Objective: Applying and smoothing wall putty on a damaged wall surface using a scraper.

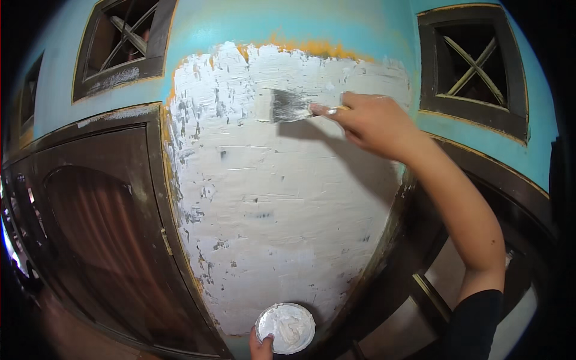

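My right hand [375, 123] is closed round the handle of a putty knife [291, 107], raised to the upper part of the wall. Its wide metal blade, smeared with white, lies against the coated wall [288, 198]. White filler covers this stretch in uneven strokes, with grey specks showing through, mostly along the left side. Low in the picture, my left hand [261, 347] grips a round white lid [285, 327] by its edge, thumb on top. A mound of white putty [293, 330] sits on the lid.
Turquoise paint [288, 21] with an orange fringe borders the filler above. A dark wooden door [90, 240] stands at the left, another dark door frame [432, 252] at the right. Framed vents with crossed bars [475, 71] flank the wall's upper part.
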Demonstrator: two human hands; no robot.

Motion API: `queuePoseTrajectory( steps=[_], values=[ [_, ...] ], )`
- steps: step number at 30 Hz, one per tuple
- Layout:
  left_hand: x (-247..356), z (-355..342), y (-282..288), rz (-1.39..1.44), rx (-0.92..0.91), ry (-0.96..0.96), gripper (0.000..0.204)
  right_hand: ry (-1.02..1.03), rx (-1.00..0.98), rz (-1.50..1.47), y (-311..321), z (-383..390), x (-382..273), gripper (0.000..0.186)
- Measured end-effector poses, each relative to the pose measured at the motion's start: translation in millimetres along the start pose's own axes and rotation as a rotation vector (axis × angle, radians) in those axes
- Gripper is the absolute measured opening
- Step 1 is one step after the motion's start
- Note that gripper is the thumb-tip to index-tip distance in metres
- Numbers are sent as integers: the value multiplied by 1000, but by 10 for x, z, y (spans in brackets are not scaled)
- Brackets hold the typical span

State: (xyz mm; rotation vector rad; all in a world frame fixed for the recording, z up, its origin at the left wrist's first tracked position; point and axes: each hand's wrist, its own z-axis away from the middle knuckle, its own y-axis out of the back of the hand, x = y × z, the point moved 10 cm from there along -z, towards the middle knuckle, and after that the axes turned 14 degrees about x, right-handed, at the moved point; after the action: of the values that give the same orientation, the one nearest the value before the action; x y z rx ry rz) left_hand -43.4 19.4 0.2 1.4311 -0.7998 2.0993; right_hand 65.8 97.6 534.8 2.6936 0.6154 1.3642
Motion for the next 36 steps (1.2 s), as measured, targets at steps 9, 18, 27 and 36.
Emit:
queuePoseTrajectory(
  steps=[9,18,27,36],
  values=[
    [22,36,-159,9,10,-82,48,-64,12,-50,-313,-105,-240,32],
    [-25,-67,-234,63,-45,-42,52,-40,-71,101,-363,188,36,36],
    [116,-31,-255,97,-82,-40,52,-71,-101,124,-127,457,356,44],
    [-33,-111,-396,45,-112,3,52,-111,138,2,-46,-87,463,46]
  ],
)
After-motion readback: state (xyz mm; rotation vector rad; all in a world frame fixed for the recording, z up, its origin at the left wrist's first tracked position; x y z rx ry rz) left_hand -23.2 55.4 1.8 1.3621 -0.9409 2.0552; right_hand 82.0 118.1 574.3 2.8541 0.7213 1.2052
